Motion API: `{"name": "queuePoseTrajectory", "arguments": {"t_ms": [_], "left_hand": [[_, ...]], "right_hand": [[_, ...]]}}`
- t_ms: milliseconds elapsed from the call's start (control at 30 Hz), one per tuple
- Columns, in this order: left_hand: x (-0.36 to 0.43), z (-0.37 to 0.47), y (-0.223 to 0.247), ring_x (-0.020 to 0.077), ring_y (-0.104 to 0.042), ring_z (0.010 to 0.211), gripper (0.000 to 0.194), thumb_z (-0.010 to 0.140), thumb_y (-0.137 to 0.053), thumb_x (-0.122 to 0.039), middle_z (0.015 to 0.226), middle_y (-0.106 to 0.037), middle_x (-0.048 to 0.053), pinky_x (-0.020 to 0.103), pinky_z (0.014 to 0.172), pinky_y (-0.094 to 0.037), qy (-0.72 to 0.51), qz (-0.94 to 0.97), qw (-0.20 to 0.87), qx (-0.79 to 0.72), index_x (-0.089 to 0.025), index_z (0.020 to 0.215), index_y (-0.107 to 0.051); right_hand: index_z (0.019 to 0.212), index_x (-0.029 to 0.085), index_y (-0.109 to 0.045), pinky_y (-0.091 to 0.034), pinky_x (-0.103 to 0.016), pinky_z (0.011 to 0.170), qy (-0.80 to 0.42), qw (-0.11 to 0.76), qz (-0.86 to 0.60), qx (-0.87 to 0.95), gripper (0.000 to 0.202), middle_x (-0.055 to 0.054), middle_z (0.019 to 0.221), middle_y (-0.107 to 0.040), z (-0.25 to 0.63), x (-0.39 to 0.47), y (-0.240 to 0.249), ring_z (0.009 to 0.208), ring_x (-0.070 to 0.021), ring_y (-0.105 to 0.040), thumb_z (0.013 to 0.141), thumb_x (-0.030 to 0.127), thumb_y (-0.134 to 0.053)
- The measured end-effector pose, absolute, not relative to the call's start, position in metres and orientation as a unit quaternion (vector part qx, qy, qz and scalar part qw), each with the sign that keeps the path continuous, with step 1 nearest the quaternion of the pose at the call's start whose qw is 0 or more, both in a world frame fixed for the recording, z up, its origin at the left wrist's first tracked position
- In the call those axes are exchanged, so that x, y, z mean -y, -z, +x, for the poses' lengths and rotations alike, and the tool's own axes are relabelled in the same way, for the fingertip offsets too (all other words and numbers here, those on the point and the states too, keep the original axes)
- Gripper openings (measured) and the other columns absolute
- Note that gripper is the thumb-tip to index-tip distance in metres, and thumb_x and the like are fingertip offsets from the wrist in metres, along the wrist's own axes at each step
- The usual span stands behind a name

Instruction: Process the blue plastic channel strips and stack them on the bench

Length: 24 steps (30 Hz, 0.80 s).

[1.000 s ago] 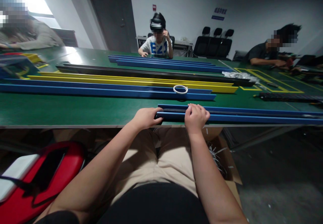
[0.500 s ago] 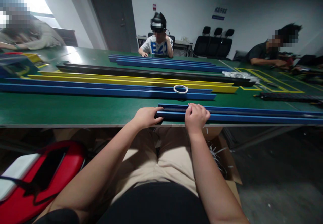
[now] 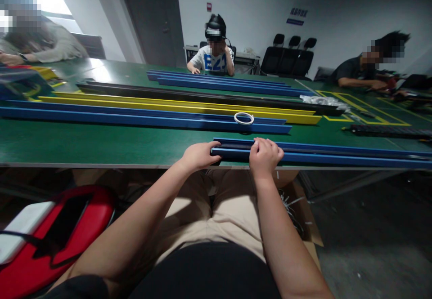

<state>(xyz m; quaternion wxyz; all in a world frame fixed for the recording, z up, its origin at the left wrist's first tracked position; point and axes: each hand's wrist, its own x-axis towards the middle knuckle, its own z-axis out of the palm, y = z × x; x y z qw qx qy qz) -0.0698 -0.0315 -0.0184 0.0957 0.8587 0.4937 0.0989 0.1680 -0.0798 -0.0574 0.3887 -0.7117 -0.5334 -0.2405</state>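
Observation:
A long blue channel (image 3: 337, 156) lies along the near edge of the green table (image 3: 135, 148) and runs off to the right. At its left end my left hand (image 3: 200, 155) grips it, thumb and fingers on its two sides. My right hand (image 3: 266, 155) is wrapped over the same channel a little further right, fingers curled on its far wall. Beyond it, a white ring (image 3: 244, 118) rests on another blue channel (image 3: 151, 120). Whatever lies inside the held channel under my right hand is hidden.
Behind are yellow channels (image 3: 175, 109), a black channel (image 3: 202, 96) and more blue channels (image 3: 216, 82). A clear plastic bag (image 3: 320, 101) lies at the right. Three people sit around the table. A red chair (image 3: 97, 209) stands at lower left, a cardboard box (image 3: 308, 213) below the table.
The whole view has shifted slightly. Both hands keep the same hold on the blue channel. At the left, the seated person's arm has moved a little.

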Motion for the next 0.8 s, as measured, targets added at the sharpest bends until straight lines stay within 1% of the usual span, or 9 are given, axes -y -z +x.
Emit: {"name": "queuePoseTrajectory", "arguments": {"t_ms": [167, 367, 533, 667, 800], "left_hand": [[0.0337, -0.0682, 0.0175, 0.0256, -0.071, 0.099, 0.054, 0.085, -0.058, -0.059, 0.11, -0.076, 0.003, 0.032, 0.083, -0.052, -0.099, 0.853, 0.098, -0.503, -0.034, 0.133, -0.063], [0.037, -0.0687, 0.0192, 0.0259, -0.07, 0.102, 0.06, 0.085, -0.058, -0.06, 0.115, -0.076, 0.004, 0.032, 0.085, -0.052, -0.11, 0.852, 0.087, -0.505, -0.034, 0.14, -0.06], [0.0375, -0.067, 0.0218, 0.0278, -0.07, 0.105, 0.066, 0.086, -0.057, -0.06, 0.116, -0.075, 0.007, 0.033, 0.088, -0.052, -0.102, 0.854, 0.091, -0.502, -0.029, 0.144, -0.057], [0.0351, -0.0663, 0.0228, 0.0271, -0.07, 0.105, 0.063, 0.086, -0.058, -0.056, 0.117, -0.075, 0.005, 0.033, 0.087, -0.052, -0.106, 0.849, 0.109, -0.506, -0.031, 0.143, -0.057], [0.0332, -0.0662, 0.0218, 0.0262, -0.071, 0.102, 0.054, 0.086, -0.058, -0.055, 0.112, -0.076, 0.003, 0.032, 0.084, -0.053, -0.105, 0.849, 0.12, -0.503, -0.034, 0.135, -0.063]], "right_hand": [[0.107, 0.023, -0.074, -0.024, -0.046, 0.104, 0.246, 0.376, -0.715, 0.535, 0.037, -0.007, 0.112, -0.075, 0.1678, 0.0801, 0.057, 0.116, -0.027, -0.055, 0.1, 0.032, -0.038], [0.108, 0.024, -0.074, -0.024, -0.046, 0.105, 0.244, 0.381, -0.714, 0.535, 0.036, -0.007, 0.112, -0.074, 0.1688, 0.0796, 0.0586, 0.116, -0.0265, -0.055, 0.1, 0.032, -0.039], [0.108, 0.023, -0.074, -0.025, -0.046, 0.104, 0.242, 0.388, -0.712, 0.533, 0.035, -0.006, 0.112, -0.075, 0.1697, 0.0789, 0.0592, 0.117, -0.0261, -0.055, 0.1, 0.032, -0.04], [0.107, 0.024, -0.074, -0.024, -0.046, 0.104, 0.238, 0.38, -0.717, 0.533, 0.037, -0.007, 0.112, -0.074, 0.1687, 0.0802, 0.0567, 0.116, -0.0267, -0.055, 0.1, 0.032, -0.039], [0.108, 0.024, -0.074, -0.024, -0.046, 0.104, 0.236, 0.385, -0.715, 0.534, 0.036, -0.007, 0.113, -0.074, 0.1679, 0.0813, 0.0556, 0.117, -0.0263, -0.055, 0.1, 0.032, -0.04]]}}
